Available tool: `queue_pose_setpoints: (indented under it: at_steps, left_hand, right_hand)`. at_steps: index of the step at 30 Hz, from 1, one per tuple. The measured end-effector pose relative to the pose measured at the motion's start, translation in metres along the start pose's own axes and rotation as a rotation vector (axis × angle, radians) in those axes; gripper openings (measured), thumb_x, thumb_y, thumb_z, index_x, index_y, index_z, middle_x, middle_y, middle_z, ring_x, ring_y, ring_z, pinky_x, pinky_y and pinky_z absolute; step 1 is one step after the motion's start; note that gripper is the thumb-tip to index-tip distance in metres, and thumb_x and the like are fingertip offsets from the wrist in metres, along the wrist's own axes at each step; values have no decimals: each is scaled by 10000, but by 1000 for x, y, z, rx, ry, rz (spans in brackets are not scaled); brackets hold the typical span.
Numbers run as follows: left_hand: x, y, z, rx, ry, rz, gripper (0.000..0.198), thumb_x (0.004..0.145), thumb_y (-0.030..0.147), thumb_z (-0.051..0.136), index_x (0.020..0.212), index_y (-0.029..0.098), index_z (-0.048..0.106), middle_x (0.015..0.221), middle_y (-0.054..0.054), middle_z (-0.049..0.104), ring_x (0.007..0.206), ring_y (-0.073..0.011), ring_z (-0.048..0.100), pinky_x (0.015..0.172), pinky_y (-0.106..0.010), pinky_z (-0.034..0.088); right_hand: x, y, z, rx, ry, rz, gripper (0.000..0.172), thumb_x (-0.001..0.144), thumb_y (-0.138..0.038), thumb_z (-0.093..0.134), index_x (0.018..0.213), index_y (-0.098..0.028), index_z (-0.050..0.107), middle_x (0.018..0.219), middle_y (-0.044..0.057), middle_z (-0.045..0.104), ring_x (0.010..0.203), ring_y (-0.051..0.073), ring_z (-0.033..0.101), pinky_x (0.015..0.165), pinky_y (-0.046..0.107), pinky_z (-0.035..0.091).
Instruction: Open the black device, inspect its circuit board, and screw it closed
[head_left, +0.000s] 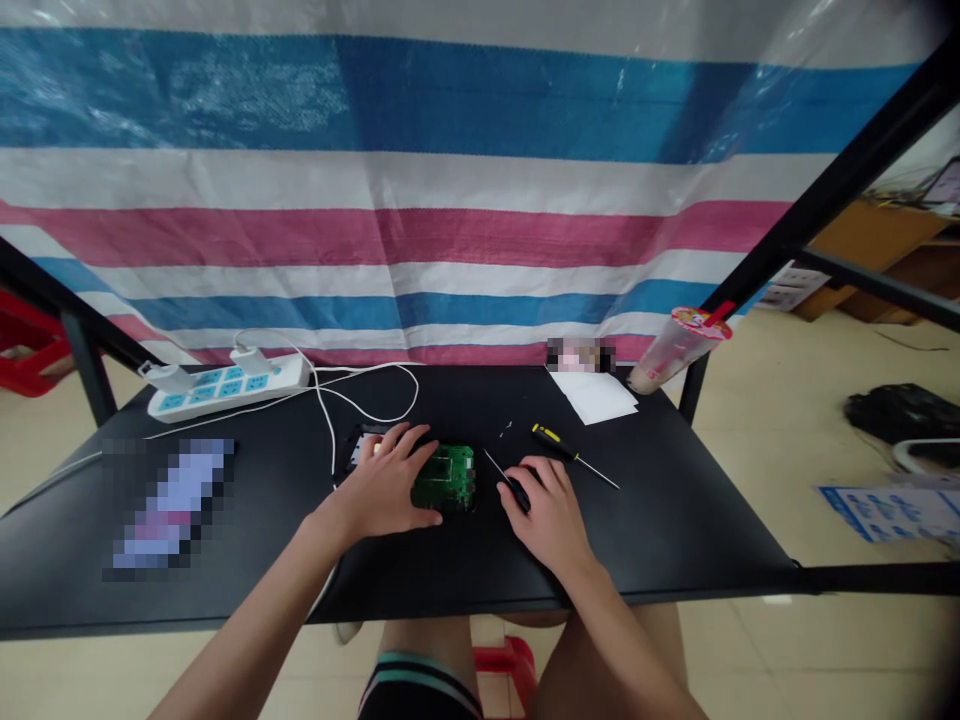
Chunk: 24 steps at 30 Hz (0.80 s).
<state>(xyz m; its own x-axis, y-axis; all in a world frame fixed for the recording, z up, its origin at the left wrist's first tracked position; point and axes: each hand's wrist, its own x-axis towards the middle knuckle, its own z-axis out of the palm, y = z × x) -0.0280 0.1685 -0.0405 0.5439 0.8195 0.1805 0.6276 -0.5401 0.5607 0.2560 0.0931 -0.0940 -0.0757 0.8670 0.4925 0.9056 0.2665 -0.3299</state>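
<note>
A yellow-handled screwdriver (555, 442) obstructs the right hand (544, 520); a seemingly slack white cable (326, 425) obstructs the left hand (386, 480).

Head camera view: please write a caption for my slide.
Left hand on a green circuit board, right hand holding a black-handled screwdriver, yellow-handled screwdriver lying nearby.

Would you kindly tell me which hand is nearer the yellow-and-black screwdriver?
Right. The right hand lies just below the yellow-and-black screwdriver; the left hand lies farther off, left of the green circuit board.
</note>
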Motion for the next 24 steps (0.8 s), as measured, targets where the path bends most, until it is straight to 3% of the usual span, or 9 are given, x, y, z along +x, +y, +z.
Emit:
queue_pose_setpoints:
  at_steps: [3, 5, 8, 15, 24]
  left_hand:
    - [-4, 14, -1, 15, -61, 75, 635, 756, 429, 885, 1362, 341, 719, 1511, -129, 591, 1441, -488, 445, 1247, -663, 190]
    - [-8, 24, 3, 73, -101, 108, 466, 840, 404, 828, 1293, 325, 751, 1375, -115, 663, 1320, -427, 556, 1177, -591, 340]
    - [-15, 37, 13, 263, -118, 147, 409, 941, 368, 745, 1337, 272, 703, 1334, -104, 675, 1242, -351, 602, 1053, -514, 439]
    - [-16, 42, 21, 444, -164, 166, 257, 979, 246, 706, 1236, 230, 710, 1237, -83, 700, 1135, -289, 642, 954, -452, 475]
    - [-18, 47, 24, 494, -138, 99, 230, 972, 249, 723, 1197, 207, 716, 1177, -85, 707, 1115, -308, 638, 915, -476, 470]
  right_hand:
    - [1, 1, -1, -1, -38, -27, 257, 1037, -375, 596, 1207, -236, 730, 1279, 119, 633, 1226, 302, 549, 1074, 459, 474]
    - [1, 1, -1, -4, -60, -33, 272, 1027, -381, 611, 1243, -250, 713, 1339, 119, 609, 1279, 318, 519, 1104, 489, 460]
    - [1, 2, -1, 1, -79, -42, 295, 1009, -371, 631, 1276, -261, 692, 1403, 117, 575, 1345, 340, 468, 1143, 539, 431]
    - [0, 0, -2, -16, -77, -26, 296, 967, -344, 670, 1254, -278, 699, 1417, 105, 577, 1397, 346, 432, 1165, 560, 422]
    - [4, -3, -2, 10, -70, 6, 259, 981, -358, 664, 1223, -276, 710, 1408, 98, 582, 1401, 333, 430, 1192, 541, 398]
